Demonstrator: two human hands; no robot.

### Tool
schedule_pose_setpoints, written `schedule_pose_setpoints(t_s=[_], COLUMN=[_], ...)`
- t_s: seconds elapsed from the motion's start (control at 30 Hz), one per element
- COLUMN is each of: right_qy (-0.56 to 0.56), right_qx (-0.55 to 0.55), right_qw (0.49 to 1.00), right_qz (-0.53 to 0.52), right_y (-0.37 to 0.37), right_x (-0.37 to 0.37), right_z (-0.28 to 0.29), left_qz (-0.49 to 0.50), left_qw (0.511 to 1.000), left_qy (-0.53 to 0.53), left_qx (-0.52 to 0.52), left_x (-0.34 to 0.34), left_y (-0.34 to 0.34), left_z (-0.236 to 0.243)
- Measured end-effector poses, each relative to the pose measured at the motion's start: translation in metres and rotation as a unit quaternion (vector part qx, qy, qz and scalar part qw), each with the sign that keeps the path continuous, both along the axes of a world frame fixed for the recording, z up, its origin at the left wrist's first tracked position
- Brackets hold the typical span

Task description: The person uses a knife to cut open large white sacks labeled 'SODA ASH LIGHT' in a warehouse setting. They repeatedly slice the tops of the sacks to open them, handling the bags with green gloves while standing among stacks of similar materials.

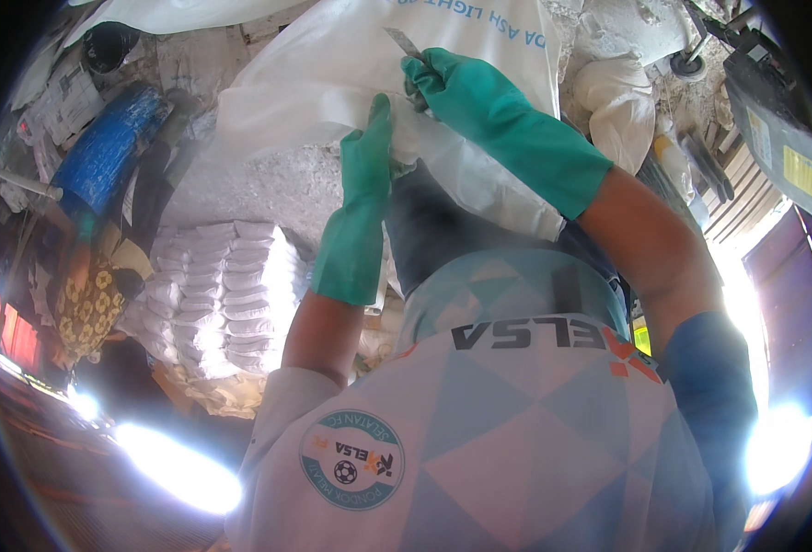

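Single head-worn fisheye view, looking steeply down the wearer's chest, close over the white sack [332, 74]

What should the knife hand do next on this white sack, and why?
Probably draw the blade down through the sack toward the pinched spot. The right hand holds the blade with its tip up at the sack's upper part, while the left hand pinches the fabric below, seemingly holding it taut. Keep the cut clear of the left fingers.

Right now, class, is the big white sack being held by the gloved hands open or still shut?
Cannot tell. The left hand pinches the white sack; the right hand holds a small blade at it, but no opening shows.
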State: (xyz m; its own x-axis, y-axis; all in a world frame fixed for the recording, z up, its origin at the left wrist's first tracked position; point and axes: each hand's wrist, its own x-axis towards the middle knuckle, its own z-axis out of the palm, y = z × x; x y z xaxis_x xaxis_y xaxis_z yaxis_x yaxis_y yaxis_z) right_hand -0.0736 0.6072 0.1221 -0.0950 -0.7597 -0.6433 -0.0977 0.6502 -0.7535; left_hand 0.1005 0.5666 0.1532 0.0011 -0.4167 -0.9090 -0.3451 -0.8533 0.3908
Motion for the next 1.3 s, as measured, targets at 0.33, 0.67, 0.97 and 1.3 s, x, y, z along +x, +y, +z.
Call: schedule_pose_setpoints(t_s=[0.33,0.67,0.97,1.3], right_qy=[-0.179,-0.215,0.045,0.009], right_qx=[0.093,0.140,0.038,0.052], right_qw=[0.977,0.951,0.971,0.963], right_qz=[-0.072,-0.172,0.231,0.264], right_y=[-0.003,-0.004,0.011,0.018], right_x=[0.013,-0.001,-0.019,-0.016], right_z=[0.006,0.000,0.018,0.012], left_qz=[-0.053,-0.144,0.030,-0.019], left_qw=[0.998,0.984,0.998,0.999], left_qy=[0.018,-0.105,0.055,0.026], left_qx=[0.014,-0.027,-0.005,-0.010], left_x=[0.014,0.009,-0.005,-0.016], left_y=[-0.007,-0.019,0.011,0.007], left_z=[-0.002,-0.018,0.016,0.024])
